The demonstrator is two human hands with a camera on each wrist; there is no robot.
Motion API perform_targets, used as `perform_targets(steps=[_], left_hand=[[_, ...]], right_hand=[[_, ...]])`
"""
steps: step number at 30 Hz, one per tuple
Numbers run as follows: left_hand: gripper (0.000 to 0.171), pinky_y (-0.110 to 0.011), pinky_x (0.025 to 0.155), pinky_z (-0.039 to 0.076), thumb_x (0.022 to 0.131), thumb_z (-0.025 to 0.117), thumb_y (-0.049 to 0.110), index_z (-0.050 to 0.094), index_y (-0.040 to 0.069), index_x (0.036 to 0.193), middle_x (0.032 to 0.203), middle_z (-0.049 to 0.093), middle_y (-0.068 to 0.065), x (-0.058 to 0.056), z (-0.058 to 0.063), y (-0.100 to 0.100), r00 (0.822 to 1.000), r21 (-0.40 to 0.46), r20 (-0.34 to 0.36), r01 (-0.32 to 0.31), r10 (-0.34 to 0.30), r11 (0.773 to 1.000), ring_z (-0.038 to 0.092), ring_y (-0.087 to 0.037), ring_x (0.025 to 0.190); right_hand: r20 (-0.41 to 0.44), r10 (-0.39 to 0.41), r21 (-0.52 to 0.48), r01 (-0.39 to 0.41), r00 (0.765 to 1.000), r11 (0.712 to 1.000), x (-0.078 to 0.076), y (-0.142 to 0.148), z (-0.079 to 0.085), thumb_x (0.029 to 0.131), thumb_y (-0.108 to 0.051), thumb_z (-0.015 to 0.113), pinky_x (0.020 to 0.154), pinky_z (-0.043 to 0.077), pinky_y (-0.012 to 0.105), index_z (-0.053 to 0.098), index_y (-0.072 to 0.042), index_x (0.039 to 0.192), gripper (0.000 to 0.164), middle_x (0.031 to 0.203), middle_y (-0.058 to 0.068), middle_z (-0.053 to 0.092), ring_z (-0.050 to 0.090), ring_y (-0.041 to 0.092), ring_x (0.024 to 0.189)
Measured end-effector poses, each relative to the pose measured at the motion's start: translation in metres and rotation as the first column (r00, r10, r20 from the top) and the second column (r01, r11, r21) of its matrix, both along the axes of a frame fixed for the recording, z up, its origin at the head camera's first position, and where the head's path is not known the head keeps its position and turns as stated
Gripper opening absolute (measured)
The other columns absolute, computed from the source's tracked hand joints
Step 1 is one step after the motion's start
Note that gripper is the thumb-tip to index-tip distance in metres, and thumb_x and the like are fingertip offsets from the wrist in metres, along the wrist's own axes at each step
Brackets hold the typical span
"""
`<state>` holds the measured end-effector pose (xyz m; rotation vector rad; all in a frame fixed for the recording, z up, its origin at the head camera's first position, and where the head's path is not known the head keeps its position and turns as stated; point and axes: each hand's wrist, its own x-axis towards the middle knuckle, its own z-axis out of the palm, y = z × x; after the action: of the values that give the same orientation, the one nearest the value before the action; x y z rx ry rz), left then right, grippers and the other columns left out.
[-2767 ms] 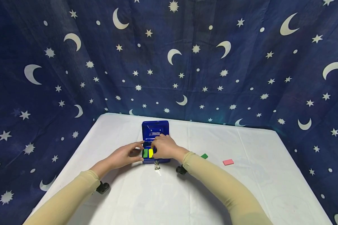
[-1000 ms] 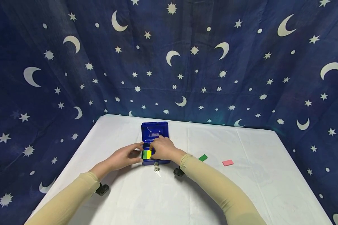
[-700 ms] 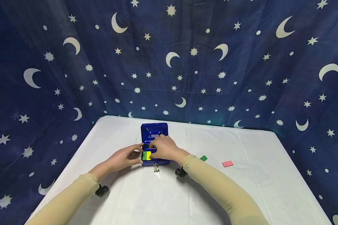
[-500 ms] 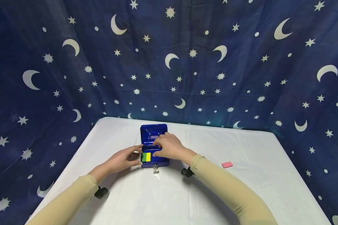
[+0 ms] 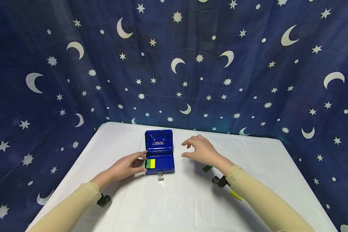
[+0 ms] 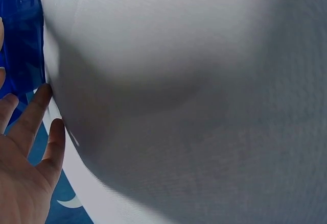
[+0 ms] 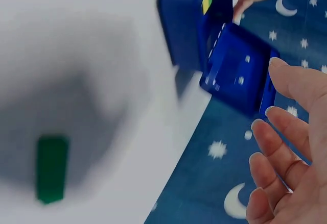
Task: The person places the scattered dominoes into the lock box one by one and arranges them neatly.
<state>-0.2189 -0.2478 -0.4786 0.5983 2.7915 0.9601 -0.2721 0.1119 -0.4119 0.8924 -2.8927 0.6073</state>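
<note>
Left fingers (image 5: pixel 139 154) touch the box (image 5: pixel 166 163) (lid (image 5: pixel 159 140) raised).

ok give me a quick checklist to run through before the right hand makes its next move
1. Lid open: ok, raised at the back of the blue box.
2. Room inside: ok, bare floor shows right of the yellow piece, which sits beside a green piece.
3. Right hand free: ok, empty and apart from the box.
4. Box held steady: cannot tell; the left hand touches its left side, but firmness does not show.
5. Loose green piece in sight: ok, on the table.
6. Loose yellow piece fully in sight: not ok, the right sleeve partly covers it.
</note>
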Motion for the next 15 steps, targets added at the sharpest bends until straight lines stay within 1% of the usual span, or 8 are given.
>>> perform_targets(steps=[4,8,12,15], left_hand=[[0.048,-0.049,0.105,0.048,0.092,0.076,0.047,0.062,0.02,0.129,0.16,0.041,0.005,0.0,0.0,0.0,1.0,0.0,-0.005,0.009,-0.009,1.0,0.062,-0.017,0.125],[0.048,-0.049,0.105,0.048,0.091,0.077,0.047,0.062,0.021,0.128,0.16,0.041,0.005,-0.001,0.0,0.0,1.0,-0.001,-0.003,0.007,-0.007,1.0,0.062,-0.017,0.125],[0.048,-0.048,0.106,0.048,0.091,0.077,0.048,0.062,0.022,0.127,0.159,0.042,0.006,-0.001,-0.001,0.0,1.0,-0.005,0.001,-0.001,0.001,1.0,0.061,-0.016,0.125],[0.047,-0.048,0.106,0.047,0.09,0.077,0.048,0.062,0.022,0.127,0.159,0.042,0.006,0.0,0.0,0.0,1.0,-0.003,0.003,-0.004,0.004,1.0,0.061,-0.016,0.125]], right_hand=[[0.028,-0.043,-0.028,0.044,0.999,0.999,-0.001,0.025,-0.001,0.085,-0.045,0.083,0.087,0.045,0.041,0.074,-0.025,0.12,0.042,0.097,-0.012,0.064,0.054,0.017,0.099],[0.041,-0.071,-0.041,0.072,0.997,0.997,-0.001,0.045,-0.004,0.085,-0.046,0.082,0.089,0.044,0.044,0.073,-0.024,0.122,0.043,0.101,-0.009,0.066,0.055,0.02,0.101],[0.039,-0.101,-0.042,0.103,0.994,0.994,-0.001,0.061,-0.007,0.086,-0.045,0.082,0.092,0.044,0.046,0.073,-0.024,0.122,0.044,0.104,-0.008,0.066,0.056,0.02,0.102],[0.035,-0.12,-0.035,0.122,0.992,0.992,0.0,0.071,-0.011,0.085,-0.045,0.082,0.091,0.044,0.046,0.072,-0.023,0.123,0.045,0.104,-0.008,0.065,0.056,0.019,0.102]])
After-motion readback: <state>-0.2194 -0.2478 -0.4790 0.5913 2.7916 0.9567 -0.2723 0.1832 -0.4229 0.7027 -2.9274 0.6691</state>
